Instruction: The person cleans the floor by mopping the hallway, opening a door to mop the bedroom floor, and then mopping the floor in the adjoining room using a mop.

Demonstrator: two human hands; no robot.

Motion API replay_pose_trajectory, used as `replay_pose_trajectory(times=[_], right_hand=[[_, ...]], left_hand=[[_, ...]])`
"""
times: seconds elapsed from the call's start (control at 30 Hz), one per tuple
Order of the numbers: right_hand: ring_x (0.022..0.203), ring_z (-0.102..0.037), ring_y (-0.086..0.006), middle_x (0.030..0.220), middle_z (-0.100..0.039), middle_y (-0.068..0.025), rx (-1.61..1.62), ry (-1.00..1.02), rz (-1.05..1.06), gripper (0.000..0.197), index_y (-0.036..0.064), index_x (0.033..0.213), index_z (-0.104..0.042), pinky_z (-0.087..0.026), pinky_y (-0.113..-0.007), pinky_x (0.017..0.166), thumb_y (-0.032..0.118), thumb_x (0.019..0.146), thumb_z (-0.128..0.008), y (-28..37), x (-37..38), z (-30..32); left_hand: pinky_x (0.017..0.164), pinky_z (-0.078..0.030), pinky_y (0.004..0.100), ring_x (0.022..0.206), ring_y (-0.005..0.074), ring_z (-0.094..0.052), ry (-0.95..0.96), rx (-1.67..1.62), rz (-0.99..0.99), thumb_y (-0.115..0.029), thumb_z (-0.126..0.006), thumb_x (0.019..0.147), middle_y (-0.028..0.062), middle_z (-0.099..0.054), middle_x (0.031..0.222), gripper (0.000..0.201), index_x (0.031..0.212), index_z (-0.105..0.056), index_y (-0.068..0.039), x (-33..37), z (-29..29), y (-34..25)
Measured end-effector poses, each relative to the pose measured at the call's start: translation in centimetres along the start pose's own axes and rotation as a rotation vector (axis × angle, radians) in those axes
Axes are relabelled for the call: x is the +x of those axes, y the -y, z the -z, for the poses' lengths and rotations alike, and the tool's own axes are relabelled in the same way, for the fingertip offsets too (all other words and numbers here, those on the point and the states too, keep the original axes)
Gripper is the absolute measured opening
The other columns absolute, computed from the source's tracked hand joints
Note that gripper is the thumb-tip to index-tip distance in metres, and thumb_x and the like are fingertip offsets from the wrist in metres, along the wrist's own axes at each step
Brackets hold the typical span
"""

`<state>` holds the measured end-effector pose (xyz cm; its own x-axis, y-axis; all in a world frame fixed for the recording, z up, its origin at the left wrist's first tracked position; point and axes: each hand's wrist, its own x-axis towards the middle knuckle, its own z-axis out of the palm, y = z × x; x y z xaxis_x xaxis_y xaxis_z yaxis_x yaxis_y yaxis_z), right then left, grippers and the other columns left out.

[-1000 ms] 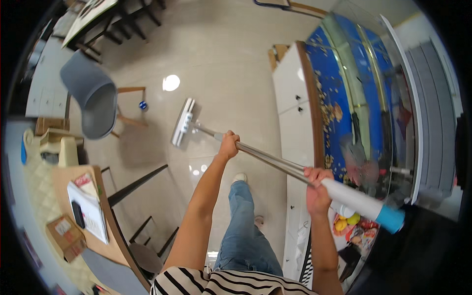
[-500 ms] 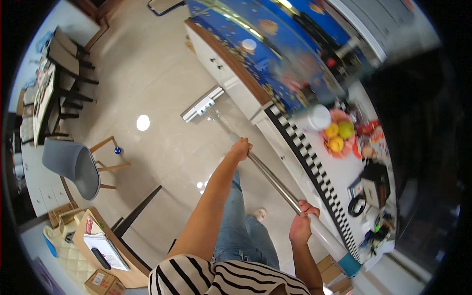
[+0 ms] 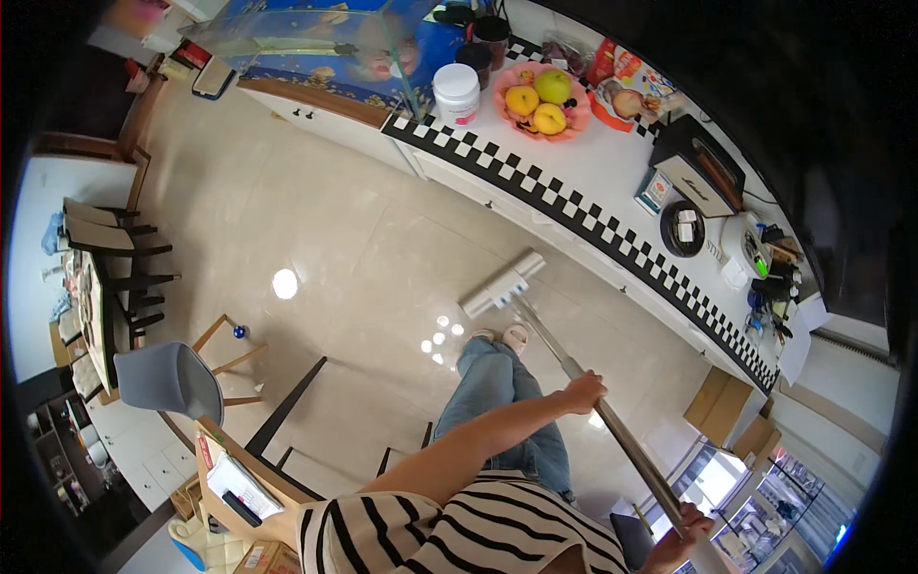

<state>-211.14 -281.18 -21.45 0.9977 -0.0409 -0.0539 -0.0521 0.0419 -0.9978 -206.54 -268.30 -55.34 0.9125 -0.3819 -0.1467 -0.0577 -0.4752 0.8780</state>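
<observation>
My left hand [image 3: 581, 393] is wrapped round the metal pole of a floor mop [image 3: 626, 448], partway down its length. Higher up, close to my body at the lower right, my right hand [image 3: 677, 541] grips the same pole near its white upper section. The flat silver-white mop head [image 3: 501, 284] lies on the shiny beige floor [image 3: 368, 273], in front of my feet and beside the white cabinet. Between my hands the pole slants down to the left.
A long white cabinet with a checkered edge [image 3: 535, 179] runs along the right, bearing a fruit plate [image 3: 542, 132], a white tub [image 3: 456, 96] and a black speaker [image 3: 698, 170]. Beyond is a fish tank [image 3: 316, 48]. A grey chair [image 3: 172, 378] and wooden desk [image 3: 277, 488] stand left; cardboard boxes [image 3: 722, 407] lie right.
The mop head has been drawn back toward my feet, and both hands have moved right and lower in view with the pole. My view has turned toward the right-hand cabinet.
</observation>
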Motion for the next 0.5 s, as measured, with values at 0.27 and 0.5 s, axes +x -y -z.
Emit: replay_pose_trajectory(times=[0.27,0.5], right_hand=[[0.058,-0.038,-0.0138,0.057,-0.035,0.0012,-0.077,0.152,0.252,0.027,0.0134,0.073,-0.034,-0.034,-0.030,0.065,0.020,0.063,-0.058,-2.3,1.6,0.1],[0.081,-0.051,-0.0219,0.083,-0.052,-0.0101,-0.262,0.452,0.247,0.018,0.0073,0.080,-0.041,-0.037,-0.039,0.082,0.008,0.070,-0.056,-14.9,6.1,-5.1]], left_hand=[[0.066,-0.041,0.0387,0.084,0.0272,-0.046,-0.090,-0.146,-0.004,0.000,-0.053,0.053,0.0092,-0.050,0.075,0.014,0.065,-0.048,-0.007,-2.8,5.6,0.2],[0.068,-0.038,0.0372,0.082,0.0306,-0.044,-0.347,0.040,0.212,-0.002,-0.053,0.058,0.0139,-0.047,0.082,0.016,0.073,-0.048,-0.005,-7.4,13.0,15.8]])
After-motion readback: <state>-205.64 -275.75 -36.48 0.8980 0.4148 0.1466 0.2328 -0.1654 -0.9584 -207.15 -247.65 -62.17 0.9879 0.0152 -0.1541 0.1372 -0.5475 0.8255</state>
